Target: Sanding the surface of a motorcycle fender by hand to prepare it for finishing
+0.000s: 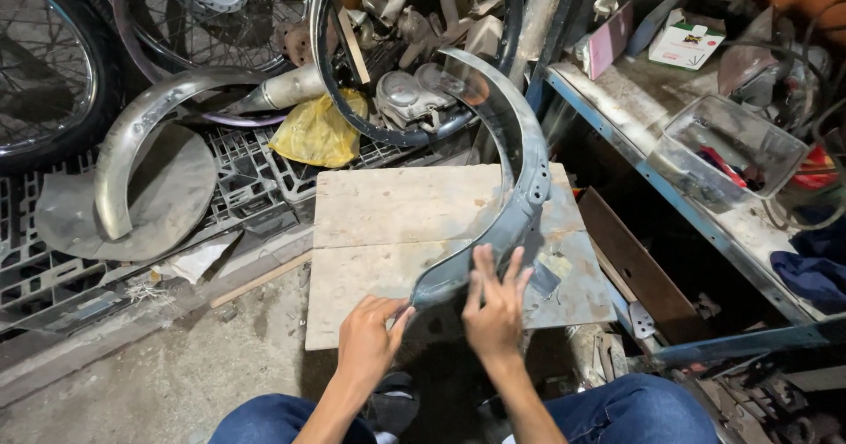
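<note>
Head view, looking down past two blue-jeaned knees point(634, 409) at the bottom edge. The left hand point(368, 338) curls its fingers and thumb around the near tip of a grey metal mudguard point(520, 166), pinching that end. Just beside it, the right hand point(495, 307) lies open with fingers spread, palm pressed flat on the same curved strip a little further up. The mudguard starts between the two hands and arcs up and away from them, its far end rising above the scrap pile beyond.

Under the hands and the mudguard lies a worn wooden board point(397, 233), made of two pale panels with a seam between them; it rests on the concrete floor point(176, 373), which spreads out to the left of the left hand. To the right of the right hand, a brown flat panel point(634, 263) leans below a blue-framed table point(652, 158); on the table, further right, stands a clear plastic box point(731, 149) with small items inside.

Beyond the board, ahead of the left hand, a crumpled yellow plastic bag point(319, 134) sits on black plastic crates point(238, 166). Further left lies a second mudguard point(145, 140), silvery and curved. Farthest from the hands, spoked wheels point(203, 12) and a bare dark rim point(414, 56) stand against a heap of metal parts.
</note>
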